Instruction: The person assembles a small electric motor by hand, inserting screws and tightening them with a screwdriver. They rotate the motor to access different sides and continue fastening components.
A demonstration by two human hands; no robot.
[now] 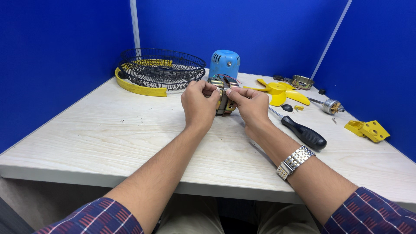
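Observation:
Both my hands grip a small metal fan motor [225,100] with copper windings, held upright just above the pale wooden table [108,134]. My left hand [198,104] clasps its left side, fingers curled over the top. My right hand [251,106] holds the right side, thumb and fingers pinching the top edge. A metal watch [294,161] sits on my right wrist. Thin wires run from the motor toward a blue plastic motor cover [224,63] standing right behind it.
Black wire fan guards [161,68] with a yellow rim [138,88] lie at the back left. A yellow fan blade [279,92], a black-handled screwdriver [301,132], a metal rotor [331,106], a metal bracket [302,81] and yellow plastic pieces [368,129] lie to the right. Blue partition walls surround the table.

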